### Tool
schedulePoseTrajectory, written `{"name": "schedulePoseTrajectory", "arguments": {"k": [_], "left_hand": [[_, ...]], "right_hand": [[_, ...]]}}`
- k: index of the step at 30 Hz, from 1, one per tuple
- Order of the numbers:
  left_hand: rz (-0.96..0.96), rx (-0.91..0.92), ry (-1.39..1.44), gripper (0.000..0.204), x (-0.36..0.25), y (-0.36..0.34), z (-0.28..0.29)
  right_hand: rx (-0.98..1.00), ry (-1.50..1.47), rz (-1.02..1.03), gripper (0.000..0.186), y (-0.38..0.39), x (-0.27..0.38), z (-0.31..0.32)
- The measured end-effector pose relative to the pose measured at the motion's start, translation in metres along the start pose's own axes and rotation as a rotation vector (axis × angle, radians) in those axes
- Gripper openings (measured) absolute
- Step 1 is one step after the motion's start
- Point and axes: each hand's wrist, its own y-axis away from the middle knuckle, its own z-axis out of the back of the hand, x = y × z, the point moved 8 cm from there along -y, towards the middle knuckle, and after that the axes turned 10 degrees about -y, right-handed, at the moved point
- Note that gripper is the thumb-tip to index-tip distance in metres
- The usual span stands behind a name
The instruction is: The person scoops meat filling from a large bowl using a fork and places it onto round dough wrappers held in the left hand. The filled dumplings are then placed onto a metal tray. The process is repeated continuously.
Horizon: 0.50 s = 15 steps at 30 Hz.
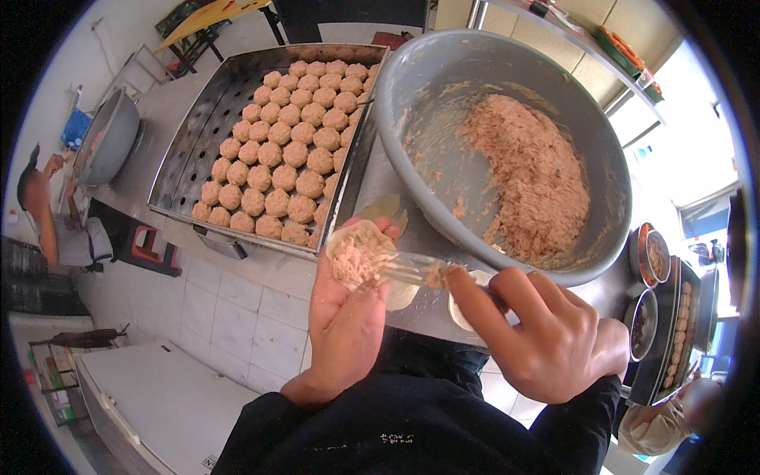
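My left hand (pixel 342 328) is raised palm up with its fingers curled round a thin, pale dough wrapper (pixel 402 295). A mound of pink minced-meat filling (pixel 356 257) sits on the wrapper. My right hand (pixel 546 332) grips a flat, shiny metal utensil (pixel 416 271), whose streaked end touches the filling. More pale wrappers (pixel 459 313) lie on the metal table, partly hidden behind my right fingers. Just beyond stands a big grey basin (pixel 408 158) with a heap of minced meat (pixel 538 178) along its right side.
Left of the basin, a perforated metal tray (pixel 198 138) holds rows of round filled dumplings (pixel 273 154). One person (pixel 59 214) works by another grey basin (pixel 115 142) at far left. Another person (pixel 665 419) is at lower right, near bowls (pixel 643 324) and a dark tray (pixel 669 360).
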Motion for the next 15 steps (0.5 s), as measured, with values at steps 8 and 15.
{"name": "schedulePoseTrajectory", "arguments": {"k": [8, 15], "left_hand": [[-0.091, 0.323, -0.389, 0.081, -0.020, 0.001, -0.015], [-0.112, 0.244, -0.807, 0.043, -0.014, 0.003, 0.003]], "right_hand": [[-0.024, -0.273, 0.104, 0.035, -0.005, -0.013, 0.011], [0.082, -0.095, 0.277, 0.032, 0.002, 0.001, 0.005]]}}
